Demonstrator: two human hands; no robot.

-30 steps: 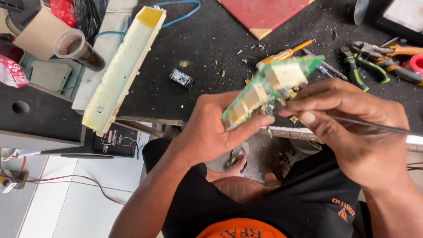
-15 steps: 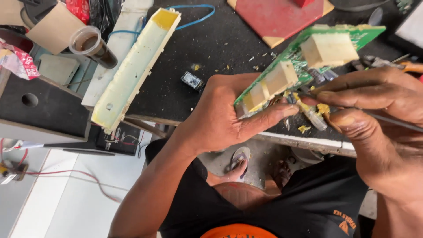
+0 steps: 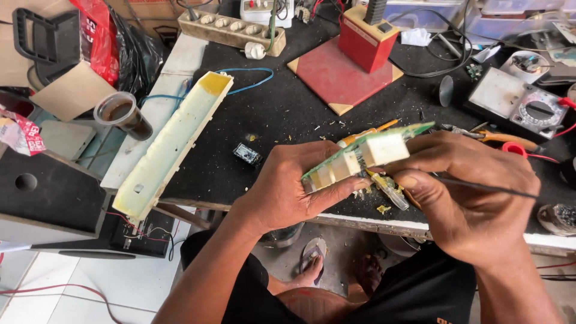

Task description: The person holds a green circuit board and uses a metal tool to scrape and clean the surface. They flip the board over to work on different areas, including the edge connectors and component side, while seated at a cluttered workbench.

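The left hand (image 3: 288,192) is gripping a green circuit board with cream block components (image 3: 360,157), fingers pressed around its lower end, holding it tilted above the black bench (image 3: 288,114) edge. The right hand (image 3: 468,198) is steadying the board's upper end, fingers pinching a thin dark rod tool (image 3: 486,187). A long cream plastic casing (image 3: 174,144) is lying to the left.

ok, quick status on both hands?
Left hand: closed on the green circuit board, gripping its lower end.
Right hand: closed on a thin dark tool, fingers also against the board.
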